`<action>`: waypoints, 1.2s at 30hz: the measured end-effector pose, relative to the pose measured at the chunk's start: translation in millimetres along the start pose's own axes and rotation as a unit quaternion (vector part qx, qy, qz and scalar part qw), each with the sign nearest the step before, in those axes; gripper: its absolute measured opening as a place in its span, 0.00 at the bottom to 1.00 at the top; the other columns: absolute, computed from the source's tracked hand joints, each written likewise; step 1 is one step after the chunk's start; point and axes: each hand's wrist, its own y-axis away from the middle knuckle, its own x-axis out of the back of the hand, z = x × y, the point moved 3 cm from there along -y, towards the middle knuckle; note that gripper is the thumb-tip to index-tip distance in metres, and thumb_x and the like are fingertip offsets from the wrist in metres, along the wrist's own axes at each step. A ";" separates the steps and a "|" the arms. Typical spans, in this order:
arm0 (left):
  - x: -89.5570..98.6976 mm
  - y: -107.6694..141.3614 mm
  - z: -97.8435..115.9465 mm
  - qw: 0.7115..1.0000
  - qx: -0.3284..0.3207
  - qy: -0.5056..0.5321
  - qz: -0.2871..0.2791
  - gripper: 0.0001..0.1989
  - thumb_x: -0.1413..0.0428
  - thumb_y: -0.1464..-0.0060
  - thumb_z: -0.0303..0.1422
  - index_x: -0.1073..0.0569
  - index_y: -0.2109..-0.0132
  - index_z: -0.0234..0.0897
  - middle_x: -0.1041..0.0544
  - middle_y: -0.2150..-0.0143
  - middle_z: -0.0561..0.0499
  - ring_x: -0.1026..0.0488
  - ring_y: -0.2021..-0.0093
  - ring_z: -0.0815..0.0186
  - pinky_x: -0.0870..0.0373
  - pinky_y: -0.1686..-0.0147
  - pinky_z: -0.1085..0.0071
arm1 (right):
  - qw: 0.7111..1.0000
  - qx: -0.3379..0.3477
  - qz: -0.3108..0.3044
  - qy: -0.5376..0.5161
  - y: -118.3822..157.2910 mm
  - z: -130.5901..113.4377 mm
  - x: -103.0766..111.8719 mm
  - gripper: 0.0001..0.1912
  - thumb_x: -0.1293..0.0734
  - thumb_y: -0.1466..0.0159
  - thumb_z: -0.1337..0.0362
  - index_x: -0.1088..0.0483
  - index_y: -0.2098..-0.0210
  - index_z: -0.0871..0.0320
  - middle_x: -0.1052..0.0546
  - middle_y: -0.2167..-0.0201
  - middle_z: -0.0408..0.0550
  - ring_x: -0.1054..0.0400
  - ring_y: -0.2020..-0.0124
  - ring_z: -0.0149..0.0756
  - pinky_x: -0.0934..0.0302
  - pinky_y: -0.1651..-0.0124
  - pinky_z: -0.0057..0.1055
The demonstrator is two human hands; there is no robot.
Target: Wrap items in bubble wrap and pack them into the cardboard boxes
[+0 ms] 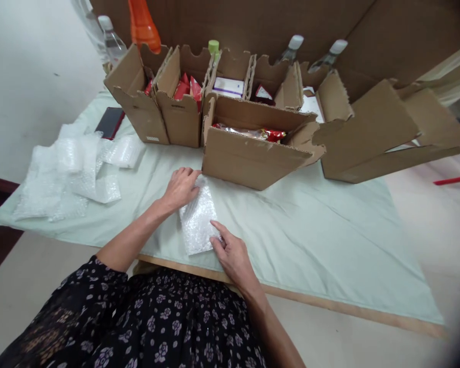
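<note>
A flat piece of bubble wrap (199, 220) lies on the pale green cloth (310, 230) in front of me. My left hand (181, 189) rests at its upper left part, fingers pointing toward the cardboard box (253, 158) just beyond. At the lower right edge of the wrap is my right hand (232, 250), thumb and index finger apart and touching or just over the edge. Foil-wrapped red and gold packets (272, 135) sit inside the near box.
More bubble wrap pieces (69, 163) are heaped at the left, beside a dark phone-like object (110, 122). A row of cardboard boxes (180, 120) stands behind, with bottles (113, 43) and an orange object (143, 25) beyond. Another box (368, 138) stands at right.
</note>
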 end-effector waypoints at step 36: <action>-15.9 156.7 44.2 0.983 -0.135 0.086 0.085 0.22 0.43 0.43 0.24 0.28 0.41 0.33 0.22 0.48 0.37 0.26 0.45 0.50 0.34 0.40 0.46 | 0.939 -0.146 -0.080 -0.300 -22.5 9.5 7.1 0.27 0.29 0.41 0.43 0.22 0.57 0.61 0.18 0.74 0.51 0.31 0.81 0.31 0.41 0.80 0.25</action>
